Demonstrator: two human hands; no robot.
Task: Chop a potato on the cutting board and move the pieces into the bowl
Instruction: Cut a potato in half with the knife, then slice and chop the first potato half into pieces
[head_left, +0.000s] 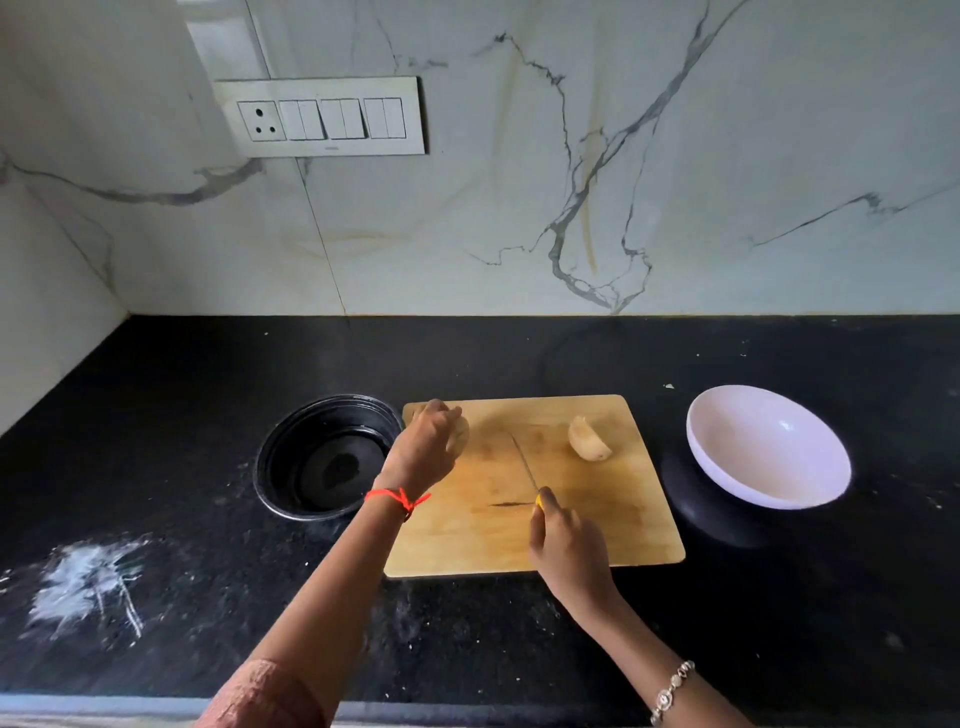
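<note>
A wooden cutting board (597, 525) lies on the black counter. One potato half (589, 439) rests cut side up near the board's far right. My left hand (426, 441) grips the other potato piece (462, 431) at the board's far left corner; the hand hides most of it. My right hand (563, 540) holds a knife (524, 465) by its yellow handle, with the thin blade pointing away over the middle of the board. A white bowl (769, 447) stands tilted to the right of the board, with nothing in it.
A black round bowl (322, 457) sits just left of the board, touching its corner. White powder smears (83, 582) mark the counter at the front left. A marble wall with a switch panel (322, 117) rises behind.
</note>
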